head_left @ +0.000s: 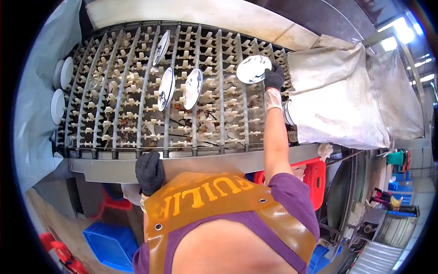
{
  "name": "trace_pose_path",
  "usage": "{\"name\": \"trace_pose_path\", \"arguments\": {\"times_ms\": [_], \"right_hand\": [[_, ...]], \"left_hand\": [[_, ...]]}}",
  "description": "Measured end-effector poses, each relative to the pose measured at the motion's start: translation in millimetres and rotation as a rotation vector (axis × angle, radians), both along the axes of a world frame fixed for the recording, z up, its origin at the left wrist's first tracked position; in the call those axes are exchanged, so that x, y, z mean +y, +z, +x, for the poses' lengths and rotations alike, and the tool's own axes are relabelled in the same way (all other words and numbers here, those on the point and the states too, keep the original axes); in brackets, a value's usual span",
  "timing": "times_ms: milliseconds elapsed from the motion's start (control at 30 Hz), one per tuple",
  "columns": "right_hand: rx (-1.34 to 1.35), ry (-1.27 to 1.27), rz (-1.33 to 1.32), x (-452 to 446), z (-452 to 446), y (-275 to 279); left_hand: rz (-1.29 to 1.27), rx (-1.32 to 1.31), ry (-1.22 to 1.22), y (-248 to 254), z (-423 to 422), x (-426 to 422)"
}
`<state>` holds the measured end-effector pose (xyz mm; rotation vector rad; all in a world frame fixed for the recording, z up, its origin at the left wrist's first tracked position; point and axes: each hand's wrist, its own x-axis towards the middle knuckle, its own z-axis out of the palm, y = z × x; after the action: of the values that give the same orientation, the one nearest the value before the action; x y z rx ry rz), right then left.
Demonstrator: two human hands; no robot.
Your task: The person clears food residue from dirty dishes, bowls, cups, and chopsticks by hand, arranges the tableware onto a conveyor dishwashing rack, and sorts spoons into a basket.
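My right hand (274, 76), in a dark glove, reaches over the rack and grips the right edge of a white plate with a dark pattern (252, 69). My left hand (149, 173), also in a dark glove, rests by the metal front edge (205, 162); its fingers are bunched and partly hidden, so its grip is unclear. Three patterned plates stand tilted between the rack's bars: one at the back (161, 48), one at the middle left (166, 89) and one at the middle (193, 89). The rack (123, 91) has rows of pale pegs with food scraps beneath.
White plates (57, 106) lean at the rack's left end, and more plate edges (288, 113) show at its right end. Plastic sheets hang at the left (34, 100) and right (333, 96). Below are a red basket (314, 182) and a blue crate (111, 245).
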<state>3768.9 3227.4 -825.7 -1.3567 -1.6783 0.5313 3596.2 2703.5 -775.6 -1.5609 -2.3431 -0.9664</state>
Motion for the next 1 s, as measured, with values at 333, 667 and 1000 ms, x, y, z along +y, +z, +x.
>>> {"name": "trace_pose_path", "arguments": {"times_ms": [333, 667, 1000], "right_hand": [[-0.145, 0.107, 0.471, -80, 38, 10], [0.009, 0.176, -0.175, -121, 153, 18], [0.236, 0.481, -0.339, -166, 71, -25]], "left_hand": [[0.017, 0.071, 0.004, -13, 13, 8], [-0.033, 0.026, 0.025, -4, 26, 25], [-0.052, -0.020, 0.040, -16, 36, 28]]}}
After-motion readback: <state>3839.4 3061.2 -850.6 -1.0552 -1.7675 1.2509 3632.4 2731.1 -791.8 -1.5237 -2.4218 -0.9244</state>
